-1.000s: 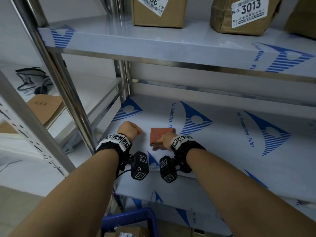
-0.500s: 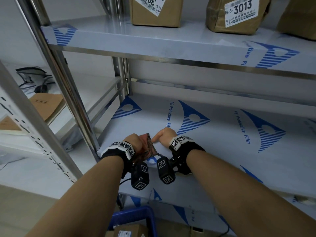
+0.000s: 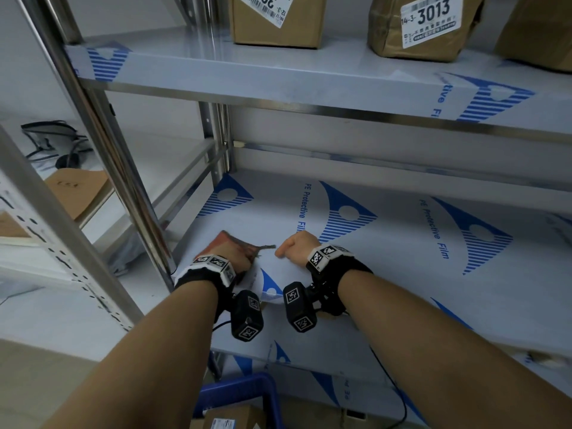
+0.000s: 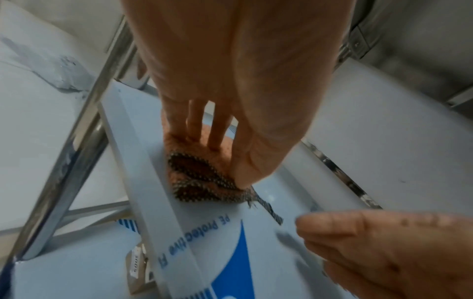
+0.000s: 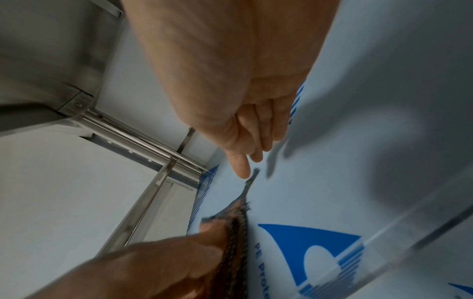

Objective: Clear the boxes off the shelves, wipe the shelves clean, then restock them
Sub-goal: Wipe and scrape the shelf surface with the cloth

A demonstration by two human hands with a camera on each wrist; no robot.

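A reddish-brown wiping cloth [image 3: 230,240] [image 4: 197,174] [image 5: 234,214] lies flat near the front left corner of the film-covered middle shelf [image 3: 387,258]. My left hand [image 3: 240,260] [image 4: 217,149] presses down on it with straight fingers, thumb on its dark-stitched edge. A thin dark loop trails from the cloth to the right. My right hand [image 3: 286,249] [image 5: 249,161] hovers just right of that loop with loosely curled fingers and holds nothing. The rest of this shelf bears no boxes.
The upper shelf [image 3: 278,69] carries brown labelled boxes [image 3: 278,23] [image 3: 424,29]. A steel upright [image 3: 123,181] stands just left of my left hand. Below, a blue crate [image 3: 241,393] holds a box. The neighbouring shelf has a brown envelope [image 3: 77,187] and cables [image 3: 49,140].
The cloth went from under my right hand to my left hand, which has carried it left toward the shelf corner. My right hand has let go and drawn slightly right.
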